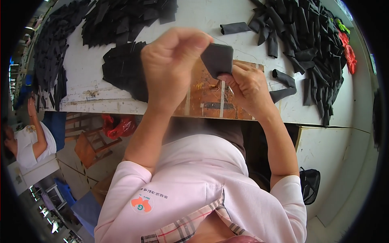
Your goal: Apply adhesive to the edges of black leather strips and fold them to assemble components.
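Black cloth [221,58] in hands [172,60] [249,83], seemingly raised, table edge [121,109] near

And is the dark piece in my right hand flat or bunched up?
Flat: the dark piece in your right hand shows a smooth face and straight edges. Can't tell if it's doubled.

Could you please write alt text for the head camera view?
A person's right hand holds a dark fabric-like piece above a brown board on a white table, the left hand at the piece's upper left corner. Flat dark pieces are heaped to the left, tube-like dark pieces to the right.
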### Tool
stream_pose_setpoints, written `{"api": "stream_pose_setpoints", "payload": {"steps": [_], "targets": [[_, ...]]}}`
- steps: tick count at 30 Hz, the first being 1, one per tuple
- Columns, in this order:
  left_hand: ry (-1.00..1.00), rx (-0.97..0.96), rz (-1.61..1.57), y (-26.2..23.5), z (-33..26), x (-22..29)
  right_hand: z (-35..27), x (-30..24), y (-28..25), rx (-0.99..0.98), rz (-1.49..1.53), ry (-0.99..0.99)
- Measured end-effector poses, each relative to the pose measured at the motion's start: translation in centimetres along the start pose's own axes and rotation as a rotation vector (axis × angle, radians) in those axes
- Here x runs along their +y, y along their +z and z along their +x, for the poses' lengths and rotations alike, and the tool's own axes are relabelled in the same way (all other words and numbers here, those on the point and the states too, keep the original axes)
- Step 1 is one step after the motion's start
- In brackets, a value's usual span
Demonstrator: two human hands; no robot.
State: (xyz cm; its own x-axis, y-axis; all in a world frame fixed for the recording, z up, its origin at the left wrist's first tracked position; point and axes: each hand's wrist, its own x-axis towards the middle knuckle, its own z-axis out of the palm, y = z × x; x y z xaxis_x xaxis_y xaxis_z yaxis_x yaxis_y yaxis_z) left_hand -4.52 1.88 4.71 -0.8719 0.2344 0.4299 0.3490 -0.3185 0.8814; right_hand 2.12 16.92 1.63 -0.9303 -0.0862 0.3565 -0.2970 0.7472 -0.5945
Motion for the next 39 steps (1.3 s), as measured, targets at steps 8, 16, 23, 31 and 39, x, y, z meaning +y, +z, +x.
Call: {"api": "stream_pose_setpoints", "payload": {"steps": [8,16,23,31,39], "targets": [[-0.090,0.065,0.438,-2.8,-2.2,-3.7,1.9,-1.3,-4.0,-0.099,0.681,0.194],[-0.017,-0.136,1.389,-5.5,-6.9,-11.8,-1.7,0.4,-1.3,0.156,0.615,0.429],[-0.666,-0.271,-0.003,-5.6,-4.5,-3.8,-4.7,-3.4,3.4,0.125,0.283,0.307],[-0.512,-0.139,0.247,-2.0,-6.4,-2.7,-5.4,-2.7,4.9,0.233,0.659,0.404],[-0.707,0.037,-0.001,-1.0,-8.2,0.6,-4.9,-3.0,4.3,0.401,0.074,0.201]]}}
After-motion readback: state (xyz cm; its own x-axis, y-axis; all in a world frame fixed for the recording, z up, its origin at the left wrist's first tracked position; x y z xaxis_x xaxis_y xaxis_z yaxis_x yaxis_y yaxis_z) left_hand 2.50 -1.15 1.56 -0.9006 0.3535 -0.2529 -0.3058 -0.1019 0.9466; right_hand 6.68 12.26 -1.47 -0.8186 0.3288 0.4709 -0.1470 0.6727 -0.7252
